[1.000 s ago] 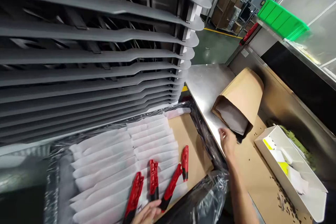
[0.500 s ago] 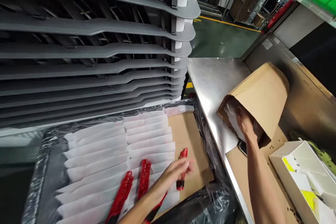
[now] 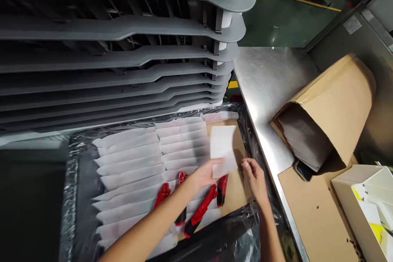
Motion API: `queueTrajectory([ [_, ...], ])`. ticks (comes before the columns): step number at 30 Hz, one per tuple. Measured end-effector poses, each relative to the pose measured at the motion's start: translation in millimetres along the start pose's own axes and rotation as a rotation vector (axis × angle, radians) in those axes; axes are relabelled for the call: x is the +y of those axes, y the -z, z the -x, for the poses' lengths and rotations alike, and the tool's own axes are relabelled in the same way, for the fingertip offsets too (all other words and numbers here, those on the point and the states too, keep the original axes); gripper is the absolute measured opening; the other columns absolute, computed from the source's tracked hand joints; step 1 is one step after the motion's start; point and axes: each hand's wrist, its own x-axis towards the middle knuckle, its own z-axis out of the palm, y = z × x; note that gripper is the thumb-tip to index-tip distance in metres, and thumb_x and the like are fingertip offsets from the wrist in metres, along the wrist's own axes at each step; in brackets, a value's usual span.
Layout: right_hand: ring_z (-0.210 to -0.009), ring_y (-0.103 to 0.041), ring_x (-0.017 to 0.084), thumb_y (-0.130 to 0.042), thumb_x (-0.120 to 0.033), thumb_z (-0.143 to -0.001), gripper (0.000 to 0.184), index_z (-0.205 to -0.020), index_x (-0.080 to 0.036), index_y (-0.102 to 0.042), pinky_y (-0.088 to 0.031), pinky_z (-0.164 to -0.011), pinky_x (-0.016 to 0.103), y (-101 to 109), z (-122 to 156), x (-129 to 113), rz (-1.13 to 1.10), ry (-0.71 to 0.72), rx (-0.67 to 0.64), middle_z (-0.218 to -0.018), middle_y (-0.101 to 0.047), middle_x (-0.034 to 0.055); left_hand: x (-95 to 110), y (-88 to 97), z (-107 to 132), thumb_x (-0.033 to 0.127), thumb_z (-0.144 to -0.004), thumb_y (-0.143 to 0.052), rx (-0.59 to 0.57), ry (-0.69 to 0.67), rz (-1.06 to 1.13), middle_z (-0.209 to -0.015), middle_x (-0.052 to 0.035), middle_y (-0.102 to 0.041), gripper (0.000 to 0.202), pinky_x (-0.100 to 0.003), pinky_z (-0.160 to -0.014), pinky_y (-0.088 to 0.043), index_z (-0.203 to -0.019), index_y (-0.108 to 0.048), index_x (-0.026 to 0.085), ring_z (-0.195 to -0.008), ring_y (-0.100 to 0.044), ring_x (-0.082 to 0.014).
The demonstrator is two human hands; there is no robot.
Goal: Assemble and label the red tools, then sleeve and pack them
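Observation:
My left hand (image 3: 210, 172) is closed on a thin white sleeve (image 3: 223, 147), pinching its lower part above the bin. Just right of the sleeve, my right hand (image 3: 254, 178) has its fingers curled with thumb and forefinger together; no object shows in them and a small gap parts them from the sleeve. Under my left hand a red and black part (image 3: 222, 190) lies partly on brown cardboard (image 3: 235, 190). More such parts, including a red one (image 3: 201, 208) with a black end, lie on rows of white-wrapped pieces (image 3: 132, 163).
A tilted cardboard box (image 3: 334, 106) with white sleeves inside sits on the metal bench (image 3: 270, 82). A dark phone-like object (image 3: 302, 170) lies under its edge. A white bin (image 3: 353, 188) stands at right. Stacked grey panels (image 3: 123, 28) rise behind the plastic-lined bin (image 3: 69, 196).
My right hand has come out of the cardboard box and moved left over the bin. A white sleeve is now in my left hand. The view has shifted, so the box appears farther right.

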Motion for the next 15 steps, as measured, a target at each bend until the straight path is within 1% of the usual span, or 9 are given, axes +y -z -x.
queueTrajectory([
  [1,-0.095,-0.069,0.021,-0.039,-0.044,-0.099,0.038,-0.108,-0.019,-0.066,-0.050,-0.082,0.029,-19,7,9,0.054,-0.111,-0.019,-0.103,-0.073,0.0084,2,13.0,1,0.007,-0.082,-0.065,0.049,-0.005,0.032,-0.063,-0.0023,-0.074,0.013,-0.021,-0.060,-0.056,-0.094,-0.070,0.013,-0.058,-0.069,-0.0149],
  [3,-0.087,-0.072,0.025,-0.049,-0.038,-0.094,0.029,-0.098,-0.017,-0.068,-0.050,-0.076,0.032,-56,26,26,0.137,-0.250,-0.084,-0.091,-0.075,0.0106,7,29.0,3,0.004,-0.086,-0.058,0.122,-0.020,0.080,-0.060,-0.0003,-0.072,0.016,-0.017,-0.059,-0.056,-0.094,-0.067,0.013,-0.055,-0.069,-0.0123],
  [5,-0.088,-0.074,0.028,-0.055,-0.036,-0.091,0.023,-0.096,-0.017,-0.068,-0.051,-0.074,0.033,-86,47,39,0.193,-0.347,-0.143,-0.088,-0.076,0.0115,12,31.7,2,0.001,-0.086,-0.055,0.145,-0.029,0.120,-0.065,-0.0029,-0.074,0.018,-0.017,-0.060,-0.057,-0.095,-0.067,0.011,-0.058,-0.071,-0.0127],
  [7,-0.093,-0.073,0.030,-0.056,-0.038,-0.091,0.026,-0.102,-0.018,-0.066,-0.052,-0.075,0.035,-109,63,46,0.244,-0.429,-0.170,-0.094,-0.077,0.0130,15,25.7,0,-0.001,-0.083,-0.057,0.139,-0.040,0.147,-0.074,-0.0071,-0.077,0.020,-0.019,-0.065,-0.059,-0.098,-0.067,0.008,-0.065,-0.074,-0.0152],
  [9,-0.096,-0.073,0.032,-0.053,-0.041,-0.093,0.031,-0.110,-0.017,-0.063,-0.053,-0.076,0.038,-125,72,49,0.281,-0.491,-0.166,-0.099,-0.076,0.0154,18,17.5,-1,-0.003,-0.080,-0.060,0.132,-0.057,0.162,-0.081,-0.0104,-0.078,0.023,-0.022,-0.070,-0.061,-0.100,-0.068,0.006,-0.072,-0.075,-0.0180],
  [11,-0.096,-0.073,0.034,-0.053,-0.041,-0.093,0.036,-0.116,-0.015,-0.060,-0.053,-0.077,0.041,-138,75,50,0.293,-0.522,-0.146,-0.101,-0.075,0.0187,21,12.0,-2,-0.003,-0.080,-0.060,0.138,-0.085,0.164,-0.082,-0.0112,-0.078,0.024,-0.023,-0.072,-0.061,-0.101,-0.069,0.005,-0.074,-0.076,-0.0186],
  [13,-0.098,-0.072,0.035,-0.056,-0.038,-0.090,0.039,-0.120,-0.013,-0.058,-0.052,-0.079,0.042,-147,75,51,0.268,-0.521,-0.108,-0.105,-0.073,0.0224,25,10.2,-1,-0.004,-0.080,-0.059,0.149,-0.123,0.158,-0.080,-0.0104,-0.078,0.025,-0.023,-0.073,-0.061,-0.100,-0.070,0.005,-0.072,-0.075,-0.0179],
  [15,-0.097,-0.072,0.034,-0.058,-0.041,-0.088,0.043,-0.121,-0.012,-0.057,-0.052,-0.079,0.041,-151,76,53,0.197,-0.503,-0.057,-0.106,-0.072,0.0238,27,10.8,0,-0.005,-0.077,-0.061,0.158,-0.166,0.145,-0.078,-0.0090,-0.078,0.025,-0.024,-0.073,-0.060,-0.096,-0.071,0.006,-0.070,-0.074,-0.0170],
])
